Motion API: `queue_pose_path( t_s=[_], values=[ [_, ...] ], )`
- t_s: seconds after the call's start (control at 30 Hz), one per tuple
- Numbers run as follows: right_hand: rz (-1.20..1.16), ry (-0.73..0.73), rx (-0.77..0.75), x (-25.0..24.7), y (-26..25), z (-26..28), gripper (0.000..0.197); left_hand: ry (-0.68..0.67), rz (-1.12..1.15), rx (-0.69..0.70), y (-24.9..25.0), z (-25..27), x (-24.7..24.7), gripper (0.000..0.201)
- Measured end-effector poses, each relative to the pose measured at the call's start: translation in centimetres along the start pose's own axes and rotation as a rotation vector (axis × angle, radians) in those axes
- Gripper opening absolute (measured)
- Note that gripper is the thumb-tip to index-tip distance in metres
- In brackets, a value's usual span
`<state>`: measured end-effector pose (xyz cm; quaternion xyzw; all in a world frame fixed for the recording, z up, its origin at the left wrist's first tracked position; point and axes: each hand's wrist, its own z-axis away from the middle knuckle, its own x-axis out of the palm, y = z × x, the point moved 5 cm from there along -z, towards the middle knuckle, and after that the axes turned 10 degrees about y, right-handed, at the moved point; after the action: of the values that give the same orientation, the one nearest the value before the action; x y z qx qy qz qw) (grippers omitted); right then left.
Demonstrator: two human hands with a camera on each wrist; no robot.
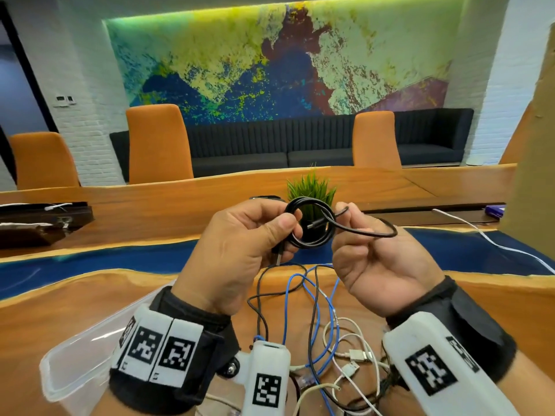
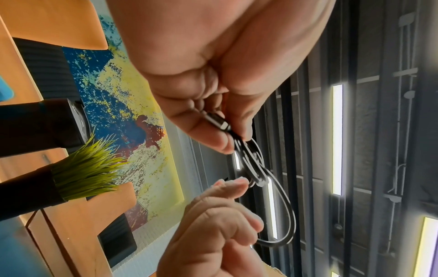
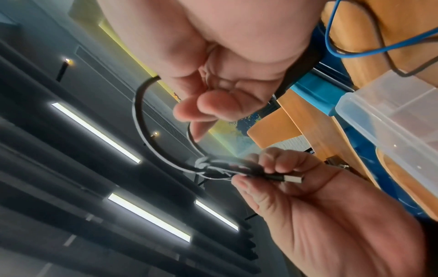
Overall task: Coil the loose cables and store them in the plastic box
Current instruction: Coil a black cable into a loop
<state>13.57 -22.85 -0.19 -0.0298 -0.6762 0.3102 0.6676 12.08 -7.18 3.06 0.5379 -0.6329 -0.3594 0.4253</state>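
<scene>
One thin black cable (image 1: 309,226) nearly coiled, held above wooden counter (image 1: 90,298): left hand (image 1: 237,250) pinched coil, right hand (image 1: 381,259) gripped last loose loop. Clear plastic box (image 1: 69,367) at near-left edge apparently empty; blue, white, black cables (image 1: 327,325) tangled near front edge. Right-wrist view alone showed USB plug (image 3: 292,179).
</scene>
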Motion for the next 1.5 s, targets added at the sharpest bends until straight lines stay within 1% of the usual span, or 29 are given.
queue_pose_path(
  t_s=[0.03,0.07,0.17,0.23,0.3,0.4,0.43,0.47,0.5,0.53,0.57,0.63,0.67,0.7,0.77,0.83,0.9,0.93,0.97,1.0,1.03,1.1,1.17,1.27,1.37,1.5],
  values=[
    [0.002,-0.028,0.018,0.2,0.3,0.1,0.038,-0.012,0.01,0.004,0.0,0.1,0.1,0.02],
    [0.031,-0.042,0.03,0.4,0.7,0.2,0.037,-0.023,0.021,0.007,0.0,0.2,0.3,0.018],
    [0.296,-0.059,-0.004,1.1,1.8,1.0,0.009,-0.016,0.02,0.035,-0.2,0.3,0.8,0.014],
    [0.432,-0.143,-0.049,1.5,1.8,1.5,0.012,0.027,0.002,0.076,-0.1,0.3,0.8,0.013],
    [0.518,-0.218,-0.081,1.8,1.5,1.9,0.021,0.073,-0.001,0.12,0.3,0.3,0.7,0.016],
    [0.634,-0.31,-0.066,1.8,1.6,2.2,0.036,0.116,-0.016,0.188,0.7,0.6,0.7,0.018],
    [0.658,-0.339,-0.077,2.0,1.9,2.4,0.035,0.125,-0.018,0.211,0.8,0.7,0.9,0.015],
    [0.676,-0.346,-0.101,2.1,2.1,2.5,0.029,0.14,-0.028,0.236,0.8,0.9,1.1,0.012],
    [0.692,-0.324,-0.135,2.2,2.2,2.5,0.022,0.163,-0.049,0.263,0.8,1.0,1.1,0.011],
    [0.705,-0.28,-0.173,2.3,2.1,2.4,0.019,0.187,-0.069,0.286,0.9,1.0,1.1,0.011],
    [0.702,-0.236,-0.201,2.1,1.9,2.2,0.024,0.208,-0.078,0.3,1.0,1.1,0.9,0.012],
    [0.699,-0.201,-0.228,1.5,1.5,1.7,0.038,0.241,-0.055,0.308,1.4,0.8,0.2,0.012],
    [0.755,-0.193,-0.254,1.3,1.3,1.4,0.038,0.257,-0.018,0.3,1.6,0.6,-0.3,0.013],
    [0.881,-0.177,-0.296,0.9,1.3,1.1,0.032,0.268,0.04,0.274,1.7,0.4,-0.7,0.015],
    [1.274,-0.113,-0.404,0.3,1.5,0.6,0.016,0.245,0.164,0.198,1.9,0.4,-0.9,0.016],
    [1.612,-0.008,-0.535,-0.1,1.2,0.2,0.02,0.171,0.217,0.115,1.7,0.6,-0.1,0.015],
    [1.789,0.114,-0.711,0.2,-0.2,0.4,0.019,0.084,0.212,0.047,1.4,0.9,0.8,0.016],
    [1.833,0.175,-0.802,0.5,-1.1,0.7,0.018,0.058,0.17,0.049,1.3,0.9,1.0,0.017],
    [1.817,0.228,-0.88,0.7,-2.1,1.0,0.017,0.047,0.09,0.085,1.3,0.9,1.1,0.018],
    [1.722,0.271,-0.921,0.9,-3.0,1.4,0.017,0.048,-0.009,0.139,1.3,0.9,1.1,0.018],
    [1.561,0.289,-0.925,1.0,-3.7,1.8,0.016,0.046,-0.097,0.191,1.3,0.9,1.2,0.016],
    [1.252,0.264,-0.855,1.7,-4.2,2.8,0.017,0.044,-0.204,0.248,1.0,1.1,1.4,0.011],
    [1.099,0.209,-0.792,2.5,-4.0,3.6,0.017,0.056,-0.258,0.265,0.7,1.2,1.6,0.01],
    [1.018,0.126,-0.776,3.3,-3.2,4.0,0.016,0.038,-0.25,0.233,0.5,1.3,2.0,0.01],
    [0.992,0.122,-0.785,3.3,-2.8,3.8,0.016,0.032,-0.147,0.163,0.5,1.4,2.2,0.01],
    [1.008,0.151,-0.771,2.8,-2.9,3.4,0.016,0.16,-0.144,0.212,0.5,0.9,1.3,0.013]
  ],
)
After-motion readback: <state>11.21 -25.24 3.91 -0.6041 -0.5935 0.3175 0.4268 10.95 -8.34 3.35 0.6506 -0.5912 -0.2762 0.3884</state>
